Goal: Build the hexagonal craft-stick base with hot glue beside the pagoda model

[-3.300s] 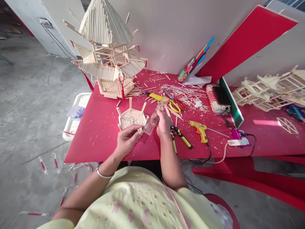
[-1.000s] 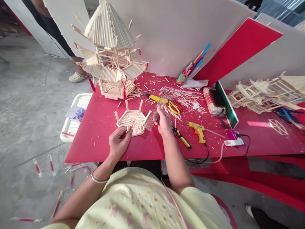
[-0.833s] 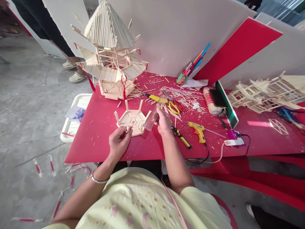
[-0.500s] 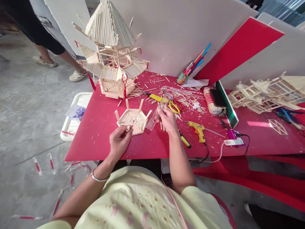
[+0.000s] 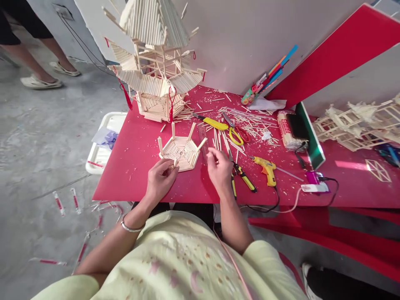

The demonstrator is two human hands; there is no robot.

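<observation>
A hexagonal base of wooden sticks (image 5: 181, 148) lies on the red table in front of me, with short posts standing at its corners. My left hand (image 5: 161, 177) is at its near left corner, thumb and finger pinched on a short wooden post (image 5: 176, 163). My right hand (image 5: 219, 168) hovers just right of the base, its fingertips drawn together. A clear plastic ruler (image 5: 202, 135) is beside those fingertips, partly behind a corner post. Whether the right fingers still grip it, or something small, I cannot make out.
Behind stands a stick pagoda (image 5: 159, 79). Rightward are a yellow utility knife (image 5: 215, 123), scissors (image 5: 236, 135), yellow-handled pliers (image 5: 245, 179) and a glue gun (image 5: 265, 168) with its cord. Loose sticks and crumbs (image 5: 253, 125) litter the table's back. A person's legs (image 5: 40, 54) show at the far left.
The ruler has shifted left of my right hand and now stands more lengthwise. My left hand stays at the corner post. The view has shifted, and the person at left has moved.
</observation>
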